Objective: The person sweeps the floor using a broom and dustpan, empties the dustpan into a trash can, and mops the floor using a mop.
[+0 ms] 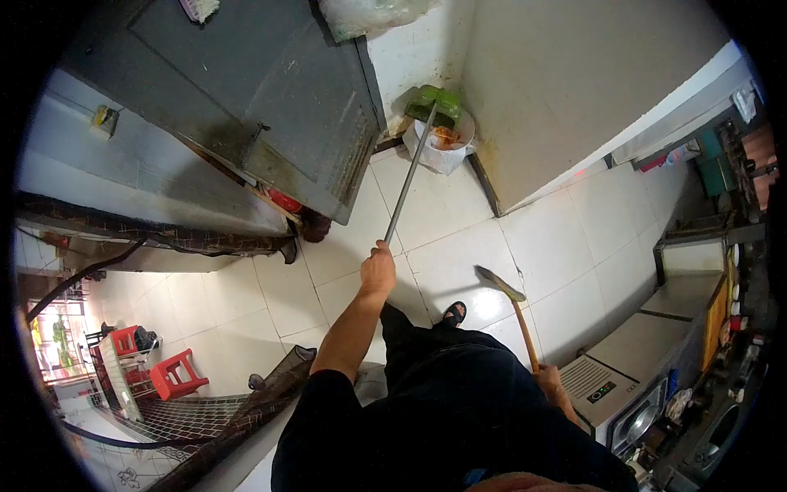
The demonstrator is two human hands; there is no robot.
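My left hand [378,269] is wrapped round the end of a long grey metal handle. At its far end a green dustpan [434,102] sits tilted over a bin lined with a white plastic bag [447,158]. Orange-coloured waste [445,138] shows in the bag below the dustpan. Low at my right side, my right hand [553,382] is closed round the wooden stick of a broom [525,332]. The broom's narrow head [500,284] points away from me, above the white tiles; whether it touches them I cannot tell.
A grey door [270,107] stands ajar at the upper left. The bin is in the corner beside a pale wall panel [574,90]. At right is a counter with a metal-fronted appliance [602,389]. A hammock [209,418] and red stool [178,375] are at left.
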